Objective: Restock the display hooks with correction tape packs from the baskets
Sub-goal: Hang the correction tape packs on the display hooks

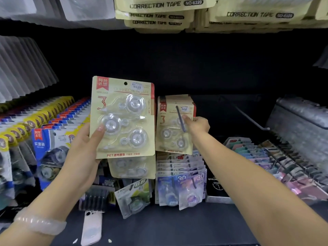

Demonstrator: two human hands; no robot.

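Gripping a beige three-dispenser correction tape pack (122,118), left hand (83,148) fingers; right hand (197,125) pinching hung packs (174,128).

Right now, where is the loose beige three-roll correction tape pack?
Head view, centre-left: the beige three-roll correction tape pack is upright in the left hand, beside the hanging stack of matching packs.

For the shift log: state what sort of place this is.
Most likely a stationery shop aisle. Correction tape packs hang in rows on a display hook, more packs hang overhead, and the left hand holds another pack.
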